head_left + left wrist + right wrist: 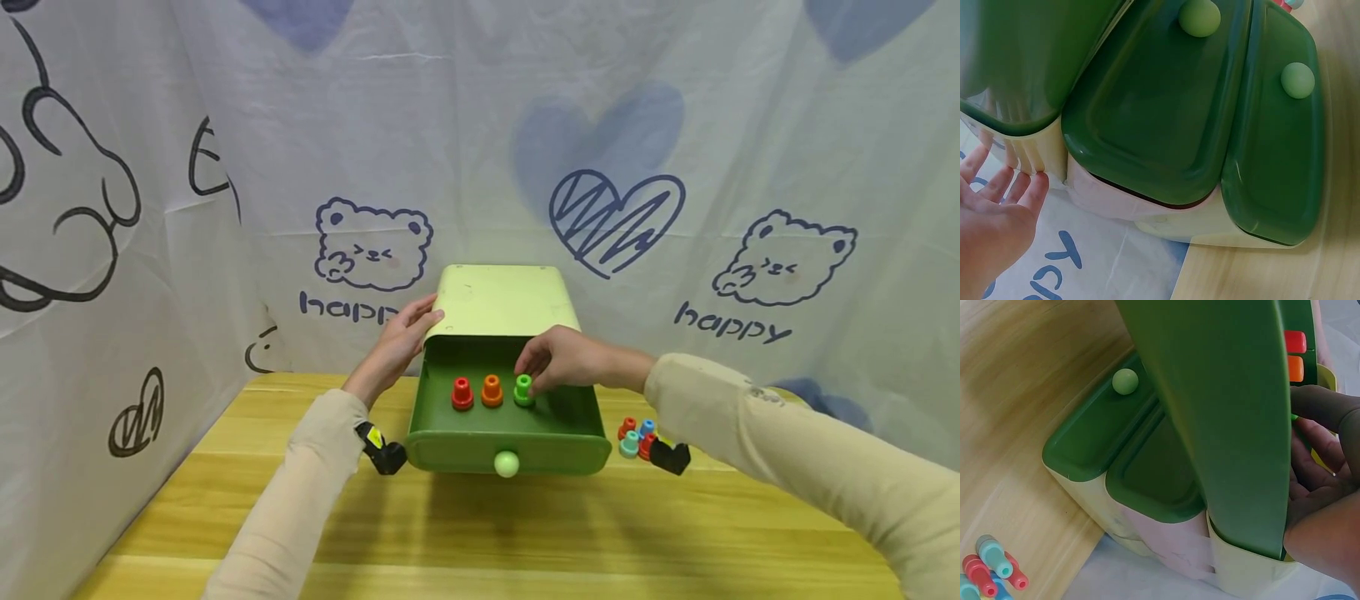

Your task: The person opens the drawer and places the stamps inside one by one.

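Near the centre of the head view, the green peg stands upright on the floor of the open drawer, to the right of the orange peg and the red peg. The right hand pinches it between thumb and fingers. Left of centre, the left hand has its fingers extended and a little apart, resting against the side of the cream cabinet.

The peg looks like light, stiff plastic, smooth but hardly fragile; the narrower neck above its wide base seems the best place for fingertips.

The left wrist view shows what the head view hides: two shut drawers, the middle drawer and the bottom drawer, each with a round knob. At lower left, the right wrist view lays bare loose pegs, partly covered by a black wrist device in the head view; there, though, the drawer wall hides most of the green peg.
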Action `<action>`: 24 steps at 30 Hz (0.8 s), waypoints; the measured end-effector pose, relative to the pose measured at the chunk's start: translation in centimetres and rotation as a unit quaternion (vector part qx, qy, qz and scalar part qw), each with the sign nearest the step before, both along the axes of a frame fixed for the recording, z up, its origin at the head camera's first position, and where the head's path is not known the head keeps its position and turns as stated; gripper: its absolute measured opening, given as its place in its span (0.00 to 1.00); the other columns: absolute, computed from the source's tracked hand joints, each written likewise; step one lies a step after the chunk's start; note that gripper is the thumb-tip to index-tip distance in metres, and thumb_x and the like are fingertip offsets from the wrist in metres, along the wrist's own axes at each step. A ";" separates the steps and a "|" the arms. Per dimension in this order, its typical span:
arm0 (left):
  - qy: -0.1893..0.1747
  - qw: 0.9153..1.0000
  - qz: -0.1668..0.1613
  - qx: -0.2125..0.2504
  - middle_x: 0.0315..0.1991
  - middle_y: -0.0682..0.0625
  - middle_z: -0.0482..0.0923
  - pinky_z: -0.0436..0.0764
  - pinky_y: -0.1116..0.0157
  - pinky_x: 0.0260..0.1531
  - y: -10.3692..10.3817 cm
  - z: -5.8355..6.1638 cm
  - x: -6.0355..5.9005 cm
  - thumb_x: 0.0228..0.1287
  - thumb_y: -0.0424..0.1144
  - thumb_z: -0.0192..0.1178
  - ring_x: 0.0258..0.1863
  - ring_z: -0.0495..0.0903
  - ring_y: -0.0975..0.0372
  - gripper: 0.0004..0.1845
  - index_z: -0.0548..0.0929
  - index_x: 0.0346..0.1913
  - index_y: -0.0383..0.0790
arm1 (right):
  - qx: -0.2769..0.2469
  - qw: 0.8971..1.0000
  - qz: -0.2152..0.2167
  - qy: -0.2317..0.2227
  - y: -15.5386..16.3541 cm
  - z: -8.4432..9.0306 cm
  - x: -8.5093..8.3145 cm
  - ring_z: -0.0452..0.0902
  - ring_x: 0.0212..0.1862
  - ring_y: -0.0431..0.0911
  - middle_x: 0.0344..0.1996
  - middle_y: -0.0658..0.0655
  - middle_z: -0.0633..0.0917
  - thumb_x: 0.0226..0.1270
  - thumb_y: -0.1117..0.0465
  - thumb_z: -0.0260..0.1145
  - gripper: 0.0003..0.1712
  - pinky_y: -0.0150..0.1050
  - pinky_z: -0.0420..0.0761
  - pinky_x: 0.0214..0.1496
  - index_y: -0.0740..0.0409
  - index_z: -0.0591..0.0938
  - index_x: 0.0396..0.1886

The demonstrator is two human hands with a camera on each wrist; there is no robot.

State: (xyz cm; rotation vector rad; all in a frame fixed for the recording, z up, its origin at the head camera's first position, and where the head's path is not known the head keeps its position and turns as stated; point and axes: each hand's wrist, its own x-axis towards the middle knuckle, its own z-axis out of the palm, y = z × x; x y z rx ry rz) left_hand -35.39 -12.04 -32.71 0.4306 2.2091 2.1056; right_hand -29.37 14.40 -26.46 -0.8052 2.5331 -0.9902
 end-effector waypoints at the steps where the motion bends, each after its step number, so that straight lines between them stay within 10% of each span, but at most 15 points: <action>1: 0.000 1.000 0.000 0.001 0.74 0.42 0.53 0.53 0.48 0.70 0.0 0.0 0.0 0.73 0.46 0.51 0.72 0.53 0.51 0.32 0.57 0.75 0.42 | -0.001 1.000 -0.001 -0.002 0.0 0.0 0.0 0.81 0.37 0.45 0.33 0.57 0.86 0.52 0.76 0.71 0.13 0.37 0.83 0.41 0.71 0.84 0.40; 13: -0.001 1.000 0.002 0.004 0.74 0.42 0.53 0.54 0.48 0.69 0.1 0.2 0.3 0.73 0.45 0.51 0.72 0.53 0.50 0.32 0.56 0.75 0.40 | -0.036 0.999 -0.016 -0.009 0.8 0.8 0.7 0.81 0.39 0.47 0.36 0.59 0.86 0.54 0.75 0.68 0.15 0.38 0.84 0.42 0.72 0.82 0.44; 24: -0.006 1.000 0.002 0.012 0.74 0.42 0.53 0.55 0.51 0.69 0.1 0.3 0.2 0.73 0.44 0.51 0.71 0.54 0.51 0.32 0.56 0.75 0.40 | -0.092 0.993 -0.041 0.061 1.3 2.1 4.8 0.81 0.42 0.47 0.41 0.59 0.86 0.61 0.66 0.69 0.15 0.39 0.82 0.45 0.67 0.83 0.47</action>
